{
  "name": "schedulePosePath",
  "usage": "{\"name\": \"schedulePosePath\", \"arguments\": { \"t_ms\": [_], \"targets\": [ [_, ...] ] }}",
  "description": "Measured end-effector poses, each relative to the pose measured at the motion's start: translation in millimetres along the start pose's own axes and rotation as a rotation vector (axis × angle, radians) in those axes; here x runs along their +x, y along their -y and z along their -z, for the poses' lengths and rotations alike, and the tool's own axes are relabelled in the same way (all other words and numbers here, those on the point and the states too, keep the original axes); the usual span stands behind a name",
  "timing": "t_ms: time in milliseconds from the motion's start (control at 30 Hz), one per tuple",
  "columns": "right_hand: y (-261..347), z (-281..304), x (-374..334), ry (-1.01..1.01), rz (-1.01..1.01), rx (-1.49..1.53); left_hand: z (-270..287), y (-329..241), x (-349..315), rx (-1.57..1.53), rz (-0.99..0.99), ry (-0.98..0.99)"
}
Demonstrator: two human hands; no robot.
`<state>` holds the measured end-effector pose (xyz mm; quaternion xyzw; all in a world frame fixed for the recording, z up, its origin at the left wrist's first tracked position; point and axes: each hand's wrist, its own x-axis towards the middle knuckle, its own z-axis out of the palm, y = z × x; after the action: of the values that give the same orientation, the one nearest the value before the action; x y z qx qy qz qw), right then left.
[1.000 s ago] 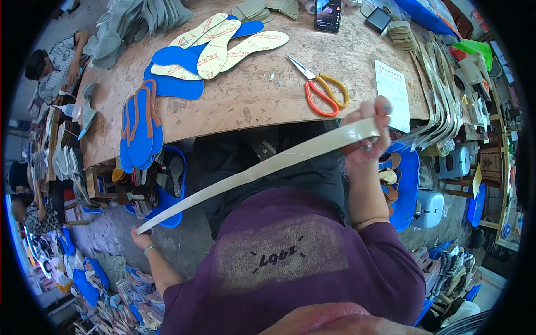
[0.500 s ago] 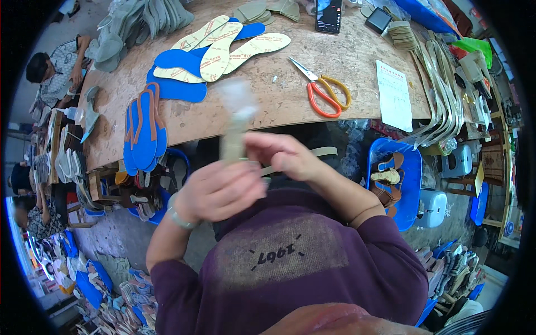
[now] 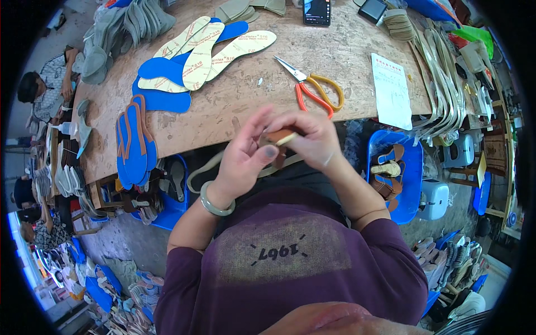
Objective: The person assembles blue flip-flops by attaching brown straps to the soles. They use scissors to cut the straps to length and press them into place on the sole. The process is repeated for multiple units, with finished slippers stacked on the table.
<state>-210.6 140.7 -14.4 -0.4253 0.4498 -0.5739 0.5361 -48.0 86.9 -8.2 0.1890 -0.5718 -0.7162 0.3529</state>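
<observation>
Above my lap, my right hand (image 3: 317, 139) grips a small brown leather-like strap piece (image 3: 278, 135) with a pale edge. My left hand (image 3: 243, 156), with a pale bangle (image 3: 218, 206) at its wrist, meets the same piece from the other side. Its thumb lies against the piece while its fingers curve up behind; part of their grip is hidden. A long beige strip (image 3: 206, 169) loops below both hands across my lap. Scissors (image 3: 306, 84) with one red and one yellow handle lie on the wooden table (image 3: 223, 109), just beyond my right hand.
Cream and blue insoles (image 3: 201, 64) lie at the far left of the table, blue soles with brown straps (image 3: 133, 145) at its left edge. A paper sheet (image 3: 391, 92), phone (image 3: 317, 12) and hanging beige strips (image 3: 449, 84) sit rightward. Blue bins (image 3: 410, 184) stand below; people work at left.
The pale blurred piece and clear plastic that my left hand held up are gone from view. Both hands have moved rightward and together, now around a brown strap piece.
</observation>
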Motion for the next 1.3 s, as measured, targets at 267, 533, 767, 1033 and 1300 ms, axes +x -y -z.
{"name": "schedulePosePath", "arguments": {
  "t_ms": [267,533,767,1033,1300],
  "targets": [
    [-13.9,15.0,-1.5,0.05,0.158,0.05,20.5,-10.0,-5.0,0.978,-0.353,-0.024],
    [-20.9,0.1,-11.6,0.258,-0.245,-0.014,24.6,3.5,-12.9,1.056,-0.405,0.056],
    [-6.2,2.1,-13.7,0.485,-0.102,-0.05,27.7,-20.8,-24.0,0.619,-0.115,0.217],
    [-20.8,-6.3,-11.0,0.38,0.268,-0.502,12.8,-18.1,-30.8,1.033,-0.447,0.065],
    [-10.0,-16.3,-14.4,0.521,0.167,-0.388,20.1,-18.6,-36.3,1.125,-0.501,0.079]
  ]
}}
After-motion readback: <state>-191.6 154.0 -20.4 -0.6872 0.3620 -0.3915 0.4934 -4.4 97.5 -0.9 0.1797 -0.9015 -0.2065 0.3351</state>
